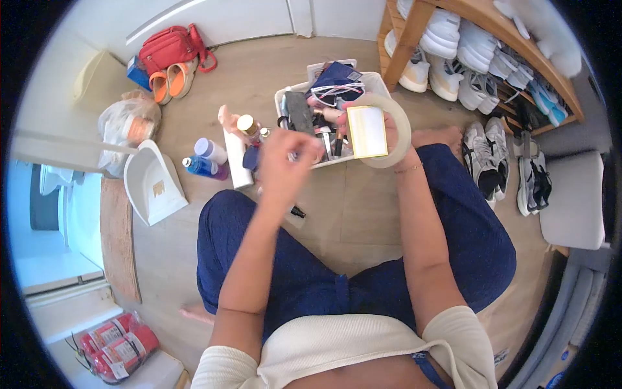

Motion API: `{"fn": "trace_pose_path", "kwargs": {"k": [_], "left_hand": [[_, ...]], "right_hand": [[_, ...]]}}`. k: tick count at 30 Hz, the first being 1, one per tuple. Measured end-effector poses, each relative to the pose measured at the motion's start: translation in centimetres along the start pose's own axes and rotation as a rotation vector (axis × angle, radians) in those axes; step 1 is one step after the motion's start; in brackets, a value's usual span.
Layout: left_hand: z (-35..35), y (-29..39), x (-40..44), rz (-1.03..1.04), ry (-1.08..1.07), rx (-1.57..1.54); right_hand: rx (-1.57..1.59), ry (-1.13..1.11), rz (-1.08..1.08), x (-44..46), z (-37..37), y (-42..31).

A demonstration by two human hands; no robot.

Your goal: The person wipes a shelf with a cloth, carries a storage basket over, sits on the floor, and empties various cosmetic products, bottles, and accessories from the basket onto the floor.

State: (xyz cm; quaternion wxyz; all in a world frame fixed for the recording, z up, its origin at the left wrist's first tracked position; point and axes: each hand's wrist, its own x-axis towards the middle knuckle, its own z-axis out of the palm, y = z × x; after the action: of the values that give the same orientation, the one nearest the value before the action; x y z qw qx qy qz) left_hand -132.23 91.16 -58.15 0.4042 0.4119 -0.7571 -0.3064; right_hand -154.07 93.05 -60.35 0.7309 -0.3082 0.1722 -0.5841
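My right hand (403, 155) grips a wide roll of pale tape (403, 123), together with a flat yellow-edged rectangular piece (367, 132) that looks glossy. Most of its fingers are hidden behind these. My left hand (291, 159), somewhat blurred, is raised with curled fingers at the near left of a white basket (374, 79); what it pinches, if anything, cannot be made out. In the basket lie a dark blue pouch (334, 79), a grey case (299, 111) and several small cosmetic items, partly covered by the hands.
Left of the basket stand a gold-capped bottle (247, 124), a white box (238, 162), a white-capped bottle (210, 150) and a blue bottle (199, 166). A white dustpan-like tray (155, 185) is farther left. The wooden shoe rack (409, 39) holds several shoes at right.
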Motion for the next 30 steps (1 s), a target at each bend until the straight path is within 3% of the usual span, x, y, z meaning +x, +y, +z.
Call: {"fn": "trace_pose_path", "kwargs": {"k": [2,6,8,11,12,14,15,17,20,24,26,27,29,30], "left_hand": [[2.6,1.6,-0.6,-0.169,-0.086,-0.23],[4.0,2.5,-1.5,-0.394,-0.093,-0.403],[3.6,2.6,-2.1,-0.489,-0.055,-0.532],[1.1,1.9,-2.9,-0.465,0.016,-0.463],[-0.2,0.8,-3.2,-0.444,0.068,-0.372],[-3.0,-1.5,-3.9,-0.401,0.13,-0.169],[-4.5,-2.9,-4.3,-0.376,0.156,-0.048],[-7.1,-4.9,-5.0,-0.478,0.121,0.076],[-7.6,-8.4,-6.8,-0.589,-0.006,0.165],[-5.5,-8.4,-7.5,-0.621,-0.274,0.408],[-4.5,-7.6,-8.0,-0.454,-0.157,0.66],[-4.4,-7.6,-7.8,-0.458,-0.156,0.648],[-4.2,-8.0,-7.3,-0.414,-0.086,0.559],[-3.9,-8.2,-7.4,-0.424,-0.079,0.547]], "right_hand": [[0.021,-0.022,0.162,0.2,0.3,-0.1],[-0.314,0.03,-0.006,-0.8,2.5,0.9],[-0.321,0.045,0.04,-0.7,1.5,1.4],[-0.894,0.062,0.092,-0.4,-0.6,2.2],[-1.147,0.062,0.282,-0.9,1.0,0.3],[-1.512,-0.108,0.311,-1.5,-1.2,1.0],[-1.51,-0.093,0.309,-1.8,-1.5,1.5],[-1.804,-0.255,0.645,-1.8,-1.4,3.3],[-2.037,-0.224,0.652,-2.1,-2.9,8.3],[-2.07,-0.118,0.641,-2.2,-4.0,11.1],[-2.002,-0.142,0.511,-2.3,-4.4,10.7],[-2.01,-0.144,0.522,-2.2,-4.2,9.4],[-1.732,-0.065,0.338,-1.3,-2.8,4.2],[-1.806,0.201,0.433,-0.5,-1.9,1.9]]}}
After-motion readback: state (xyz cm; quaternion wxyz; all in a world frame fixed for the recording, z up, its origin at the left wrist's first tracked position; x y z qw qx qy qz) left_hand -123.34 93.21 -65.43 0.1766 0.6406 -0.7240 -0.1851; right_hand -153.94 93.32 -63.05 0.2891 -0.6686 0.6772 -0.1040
